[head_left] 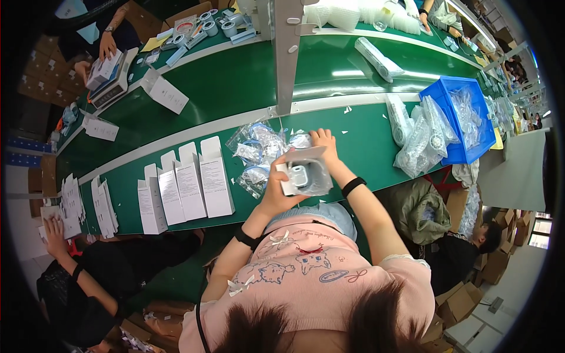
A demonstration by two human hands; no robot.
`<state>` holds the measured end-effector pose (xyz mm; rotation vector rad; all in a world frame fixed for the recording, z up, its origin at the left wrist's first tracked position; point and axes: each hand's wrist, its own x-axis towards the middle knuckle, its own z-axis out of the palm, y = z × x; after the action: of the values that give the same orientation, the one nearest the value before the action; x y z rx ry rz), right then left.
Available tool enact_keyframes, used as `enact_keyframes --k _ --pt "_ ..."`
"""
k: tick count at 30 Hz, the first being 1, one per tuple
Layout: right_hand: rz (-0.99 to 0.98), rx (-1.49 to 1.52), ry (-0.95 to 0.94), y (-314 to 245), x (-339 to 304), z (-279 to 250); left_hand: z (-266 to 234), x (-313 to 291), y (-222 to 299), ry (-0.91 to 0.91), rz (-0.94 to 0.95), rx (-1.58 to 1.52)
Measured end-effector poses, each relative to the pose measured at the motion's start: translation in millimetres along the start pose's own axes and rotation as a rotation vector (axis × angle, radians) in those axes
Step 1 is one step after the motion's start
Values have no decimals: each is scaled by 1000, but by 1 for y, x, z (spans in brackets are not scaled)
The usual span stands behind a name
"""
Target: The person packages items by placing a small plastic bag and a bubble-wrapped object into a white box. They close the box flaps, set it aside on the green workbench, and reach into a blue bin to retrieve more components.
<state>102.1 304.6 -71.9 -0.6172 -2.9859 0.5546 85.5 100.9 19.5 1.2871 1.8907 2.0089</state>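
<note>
My left hand (pixel 276 192) is wrapped round an open white carton (pixel 289 187), its mouth tilted up toward me. Inside sits a white device (pixel 299 176) with a rounded square face, in clear plastic wrap that bulges from the carton. Just beyond, my right hand (pixel 325 145) reaches down to the green table, fingers slightly apart and its thumb hidden. Its fingertips are beside a small clear bag (pixel 301 140); whether they touch it I cannot tell. Left of the carton lies a pile of clear bags with blue and white cables (pixel 258 147).
Several upright white cartons with raised flaps (pixel 216 185) stand on the left, past them stacks of flat white cartons (pixel 103 206). On the right, bubble-wrapped items (pixel 425 132) lie against a blue bin (pixel 450 154). A metal post (pixel 285 65) rises at the table's far edge. Co-workers sit nearby.
</note>
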Motion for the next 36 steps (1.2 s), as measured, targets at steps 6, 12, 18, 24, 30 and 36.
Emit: enact_keyframes --k 6,12,18,24,30,36 --pt "176 585 255 36 -12 -21 9 13 -10 -155 -77 66" --pt "177 1234 279 19 -61 -146 7 39 21 -208 -119 288" --pt "-347 735 190 -32 -86 -204 5 57 26 -94 -414 334" --pt "-807 56 -175 -77 -62 -177 -1 67 19 -123 -593 274" --pt "-1002 -90 97 -76 -50 -175 -6 54 1 36 -551 149" --pt "-842 58 314 -67 -71 -153 6 54 6 42 -441 160"
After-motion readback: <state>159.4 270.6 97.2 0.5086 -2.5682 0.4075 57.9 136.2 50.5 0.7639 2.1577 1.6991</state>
